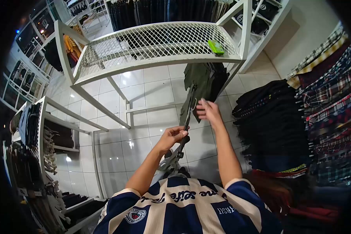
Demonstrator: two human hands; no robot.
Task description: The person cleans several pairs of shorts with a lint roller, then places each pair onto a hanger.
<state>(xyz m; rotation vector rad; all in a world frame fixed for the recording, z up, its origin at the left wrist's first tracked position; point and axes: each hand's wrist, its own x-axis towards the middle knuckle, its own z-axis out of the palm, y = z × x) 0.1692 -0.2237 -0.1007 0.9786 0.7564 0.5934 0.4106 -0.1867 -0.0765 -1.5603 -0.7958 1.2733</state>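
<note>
Low in front of my body, my left hand [172,139] pinches a narrow dark garment [185,136], seen nearly edge-on from above, with small black clip-like parts [181,155] along it. To its right my right hand [209,112] is raised with fingers apart, beside an olive-green garment [202,84] that hangs under the right end of the rack. Black cloth [220,78] hangs against that garment's right side.
A white metal rack [160,62] with a mesh top stands ahead, a bright green packet [215,47] on it. Black garments [273,121] and plaid shirts [331,113] hang at the right. Shelves of folded clothes [31,124] stand left. White tiles [138,152] cover the floor.
</note>
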